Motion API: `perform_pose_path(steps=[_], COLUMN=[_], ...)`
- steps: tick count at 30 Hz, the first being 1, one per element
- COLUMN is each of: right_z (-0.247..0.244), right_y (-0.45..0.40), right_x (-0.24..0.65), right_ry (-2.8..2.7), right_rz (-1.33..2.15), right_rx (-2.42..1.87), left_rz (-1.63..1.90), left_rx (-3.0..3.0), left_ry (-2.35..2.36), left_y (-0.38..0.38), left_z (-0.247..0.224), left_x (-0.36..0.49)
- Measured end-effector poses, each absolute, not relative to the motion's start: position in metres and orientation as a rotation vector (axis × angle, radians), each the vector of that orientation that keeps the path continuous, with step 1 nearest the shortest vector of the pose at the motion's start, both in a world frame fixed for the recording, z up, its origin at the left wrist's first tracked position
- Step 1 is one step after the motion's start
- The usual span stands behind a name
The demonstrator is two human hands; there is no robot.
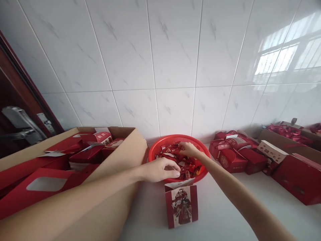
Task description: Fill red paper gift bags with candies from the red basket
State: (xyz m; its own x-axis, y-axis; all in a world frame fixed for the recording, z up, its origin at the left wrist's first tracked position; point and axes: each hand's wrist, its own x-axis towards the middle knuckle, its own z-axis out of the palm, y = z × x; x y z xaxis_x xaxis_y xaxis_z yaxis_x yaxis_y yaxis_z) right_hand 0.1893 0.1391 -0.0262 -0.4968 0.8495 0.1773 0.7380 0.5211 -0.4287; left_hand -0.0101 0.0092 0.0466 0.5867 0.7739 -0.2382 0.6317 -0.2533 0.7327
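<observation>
A red plastic basket (151, 154) holds a heap of small wrapped candies (184, 164), mostly in red wrappers. My right hand (188, 149) reaches into its far side, fingers curled down onto the candies; what they grip there is hidden. Above the basket's near left rim is my left hand (162, 169), palm turned inward, thumb and fingers apart, with nothing in it. Just in front of the basket stands a dark red gift box (182, 207) with a printed figure on its front. Its top flaps are up, and neither hand touches it.
On the left, a large cardboard carton (125, 160) holds several red boxes. Closed red gift boxes (233, 160) cluster on the right, near another carton (278, 142) with pink-red items. A tiled wall (175, 110) rises behind; a door handle (22, 125) is at far left.
</observation>
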Motion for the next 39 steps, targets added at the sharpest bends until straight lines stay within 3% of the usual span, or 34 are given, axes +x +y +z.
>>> perform_pose_path(steps=[8,14,32,39], right_z=[-0.013,-0.007,-0.01,-0.023], right_y=[0.102,0.068,0.052,0.078], right_x=[0.204,0.189,0.193,0.217], right_ry=[-1.879,-1.407,-1.456,-1.836], right_rz=[1.113,1.667,1.455,0.931], right_rx=[-1.016,-0.671,-0.577,-0.901], left_rz=[0.547,0.681,0.848,0.932], left_rx=[1.881,1.992,1.862,1.938], left_ry=[1.437,1.338,1.105,1.379], left_y=[0.03,0.031,0.026,0.031], left_z=[0.037,0.042,0.053,0.05], left_x=[-0.022,-0.02,-0.014,-0.019])
